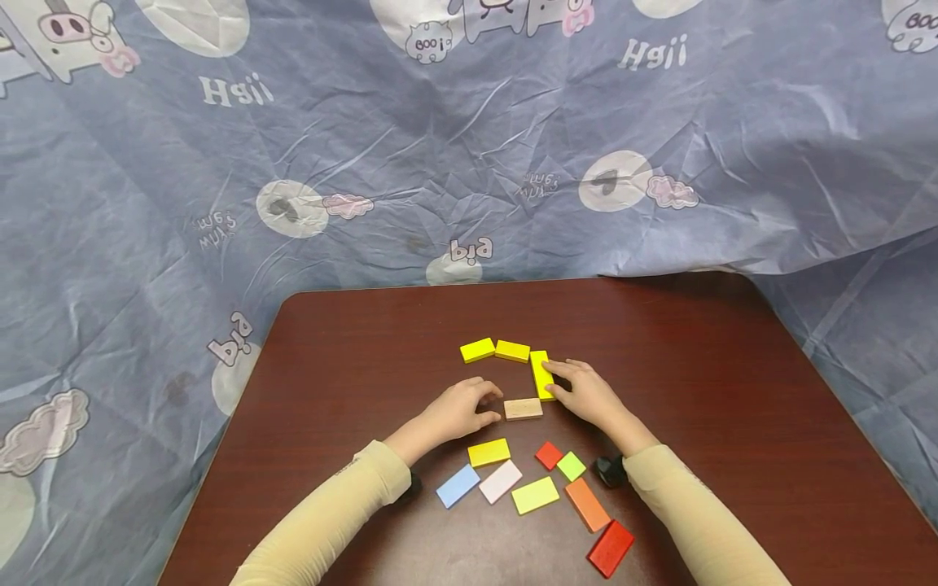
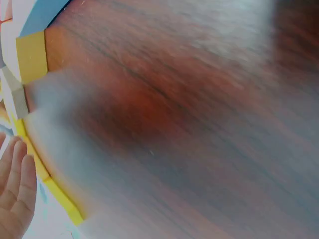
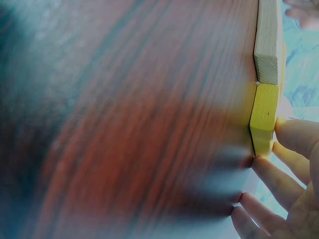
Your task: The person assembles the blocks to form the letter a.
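My right hand [image 1: 589, 395] lies beside a yellow block [image 1: 542, 382], its thumb and index fingertips touching the right side. In the right wrist view that yellow block [image 3: 264, 104] stands end to end with a plain wooden block [image 3: 266, 42], and the fingers are spread. Left of the plain wooden block [image 1: 523, 409], my left hand [image 1: 458, 409] is loosely bent and holds nothing. Its fingers [image 2: 22, 184] show at the left edge of the left wrist view. Two more yellow blocks, one on the left [image 1: 478, 350] and one in the middle [image 1: 512, 351], continue the row at the back.
Nearer the person lie another yellow block [image 1: 488, 452], a blue block [image 1: 458, 486], a pink block [image 1: 501, 482], a yellow-green block [image 1: 535, 495], an orange block [image 1: 587, 505] and a red block [image 1: 611, 548]. Small red [image 1: 548, 456] and green [image 1: 572, 466] squares sit between. A patterned cloth [image 1: 469, 146] hangs behind the table [image 1: 352, 342].
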